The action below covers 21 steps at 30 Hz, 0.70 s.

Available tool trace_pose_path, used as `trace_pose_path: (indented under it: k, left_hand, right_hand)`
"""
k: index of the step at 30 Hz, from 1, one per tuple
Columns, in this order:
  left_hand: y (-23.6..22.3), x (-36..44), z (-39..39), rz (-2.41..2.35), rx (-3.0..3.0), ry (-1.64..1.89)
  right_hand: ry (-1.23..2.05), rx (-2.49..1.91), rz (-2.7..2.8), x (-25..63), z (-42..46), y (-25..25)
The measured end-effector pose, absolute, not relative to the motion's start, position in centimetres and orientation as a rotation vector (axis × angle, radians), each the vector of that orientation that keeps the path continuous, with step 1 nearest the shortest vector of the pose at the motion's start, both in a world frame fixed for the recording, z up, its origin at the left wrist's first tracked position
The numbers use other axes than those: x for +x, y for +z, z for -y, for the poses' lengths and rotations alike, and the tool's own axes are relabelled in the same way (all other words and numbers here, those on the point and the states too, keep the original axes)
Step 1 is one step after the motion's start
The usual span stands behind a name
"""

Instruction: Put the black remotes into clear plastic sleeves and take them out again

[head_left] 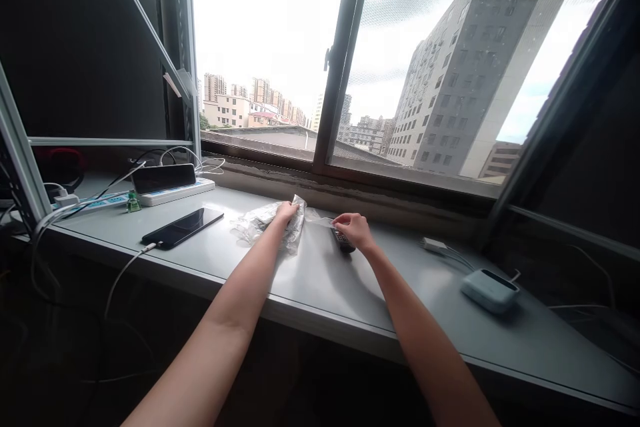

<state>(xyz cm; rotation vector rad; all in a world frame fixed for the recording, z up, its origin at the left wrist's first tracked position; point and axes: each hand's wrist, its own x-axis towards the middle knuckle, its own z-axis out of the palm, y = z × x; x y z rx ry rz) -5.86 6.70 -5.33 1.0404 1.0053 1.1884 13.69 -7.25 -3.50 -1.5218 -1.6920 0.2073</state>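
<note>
My left hand (287, 211) is closed on a crumpled clear plastic bag (295, 235) that lies on the grey tabletop; something dark shows faintly inside the bag. To its right, my right hand (354, 229) has its fingertips pinched on a thin, clear plastic piece (320, 219), which stretches toward the bag. Whether the two are joined I cannot tell. Below the right hand lies a small black remote control (344, 241) with rows of buttons, partly hidden by the fingers.
Left on the table (200, 259) are a black tablet (183, 228) with a white cable, a phone (164, 177) leaning by a power strip (177, 192), and a small green bottle (133, 202). At right sit a pale blue power bank (490, 290) and a white plug (434, 245). A window stands behind.
</note>
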Motion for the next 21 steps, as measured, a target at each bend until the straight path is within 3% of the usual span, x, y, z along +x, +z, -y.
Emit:
trace_pose_path:
  k: [5, 11, 15, 21]
  left_hand:
    - [-4.6, -6.1, -6.1, -1.427, 1.334, 1.199]
    - [-3.8, -5.5, -5.1, -1.332, 1.278, 1.272]
    - [-3.6, -4.6, -4.4, -1.574, 1.423, 1.234]
    - [-3.4, -3.9, -3.9, -1.531, 1.523, 1.215]
  right_hand:
    - [0.209, -1.516, 1.504, 14.3, 7.5, -2.9]
    - [0.13, -1.547, 1.437, 14.4, 7.7, -2.6]
    - [0.098, -1.482, 1.344, 14.8, 7.4, -2.8]
    - [0.293, -1.314, 1.098, 15.6, 6.9, -2.9]
